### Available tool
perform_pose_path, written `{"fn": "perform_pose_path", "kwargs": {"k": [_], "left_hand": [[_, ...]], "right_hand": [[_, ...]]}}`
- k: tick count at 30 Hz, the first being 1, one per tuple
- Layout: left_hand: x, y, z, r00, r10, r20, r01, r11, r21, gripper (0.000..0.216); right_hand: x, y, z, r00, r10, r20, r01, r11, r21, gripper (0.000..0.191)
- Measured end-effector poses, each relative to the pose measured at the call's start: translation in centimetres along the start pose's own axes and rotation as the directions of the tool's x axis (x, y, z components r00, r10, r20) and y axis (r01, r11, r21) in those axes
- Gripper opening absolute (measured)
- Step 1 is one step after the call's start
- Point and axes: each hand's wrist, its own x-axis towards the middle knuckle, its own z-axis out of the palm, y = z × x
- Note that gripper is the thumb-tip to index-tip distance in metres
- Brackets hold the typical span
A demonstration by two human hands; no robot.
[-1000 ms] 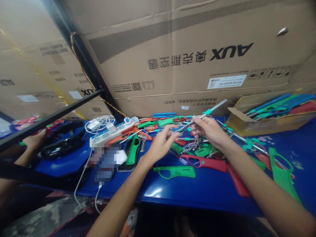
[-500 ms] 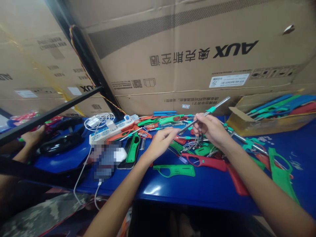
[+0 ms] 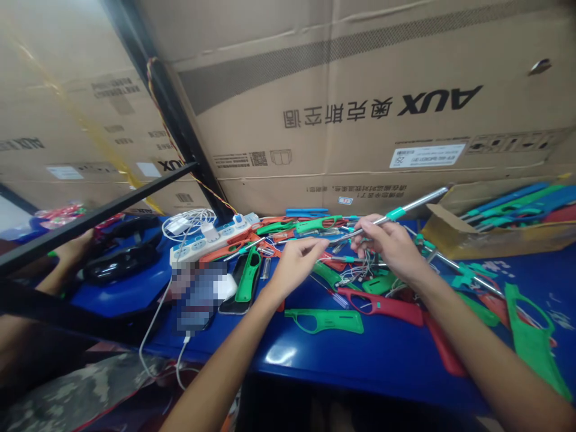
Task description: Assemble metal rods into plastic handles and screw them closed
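Note:
My right hand (image 3: 390,247) is closed on a thin metal tube with a green collar (image 3: 396,213), which slants up to the right above the blue table (image 3: 360,354). My left hand (image 3: 294,264) hovers just left of the tube's lower end, fingers pinched together; whether anything is in them is too small to see. Under both hands lies a pile of green and red plastic handle shells (image 3: 324,321) with thin wires and metal rods among them.
A white power strip (image 3: 211,240) with cables lies at the left, next to a blurred patch. An open cardboard box (image 3: 495,231) of coloured parts stands at the right. Large AUX cartons (image 3: 360,108) wall the back. Another person's hand (image 3: 76,249) rests by black parts, far left.
My right hand has swung the tube's upper end a little further right and flatter. My left hand has stayed near its lower end, and the view has shifted slightly.

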Motion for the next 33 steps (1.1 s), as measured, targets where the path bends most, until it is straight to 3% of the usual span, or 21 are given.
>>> {"fn": "perform_pose_path", "kwargs": {"k": [9, 14, 21, 24, 28, 33], "left_hand": [[0.0, -0.2, 0.0, 0.984, 0.130, -0.123, -0.128, 0.992, 0.023, 0.022], [0.5, 0.3, -0.3, 0.995, -0.060, -0.084, 0.035, 0.960, -0.276, 0.008], [0.3, 1.0, -1.1, 0.963, -0.217, 0.159, 0.263, 0.877, -0.401, 0.023], [0.2, 1.2, -1.1, 0.964, -0.195, 0.182, 0.251, 0.896, -0.367, 0.023], [0.3, 1.3, -0.8, 0.965, -0.228, 0.129, 0.259, 0.904, -0.341, 0.024], [0.5, 1.0, -0.6, 0.965, -0.243, 0.096, 0.261, 0.898, -0.353, 0.023]], "right_hand": [[-0.1, 0.2, 0.5, 0.997, -0.070, -0.027, 0.070, 0.998, -0.003, 0.039], [-0.1, 0.2, 0.5, 0.996, -0.084, -0.013, 0.084, 0.996, 0.006, 0.036], [-0.5, 0.2, 0.7, 0.992, -0.119, 0.039, 0.118, 0.993, 0.012, 0.030], [-0.5, 0.2, 0.7, 0.991, -0.129, 0.023, 0.129, 0.992, -0.007, 0.029], [-0.5, 0.1, 0.5, 0.992, -0.124, 0.004, 0.124, 0.990, -0.072, 0.032], [-0.4, -0.2, 0.4, 0.996, -0.065, 0.061, 0.072, 0.990, -0.124, 0.033]]}}
